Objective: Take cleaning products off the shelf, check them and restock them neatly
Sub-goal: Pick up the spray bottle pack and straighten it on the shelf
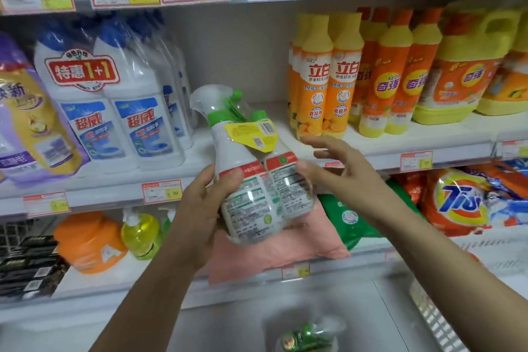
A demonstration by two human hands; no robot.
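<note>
A shrink-wrapped twin pack of spray cleaner bottles (251, 180), white with green collars and a yellow tag, hangs in front of the middle shelf (371, 148) with its back labels facing me. My left hand (208, 203) grips the pack's lower left side, thumb across the label. My right hand (334, 168) rests against the pack's right side with the thumb on the label and the fingers spread apart. Behind the pack is a gap on the shelf between the white toilet cleaner bottles (114, 103) and the orange dish soap bottles (323, 77).
Yellow jugs (468, 66) stand at the right of the middle shelf. Purple refill bags (25, 117) fill its left. Below lie an orange tub (88, 240), a yellow pump bottle (140, 234), a pink bag (274, 246), a green bag (351, 217) and detergent bags (463, 203). A green item (308, 337) lies lower down.
</note>
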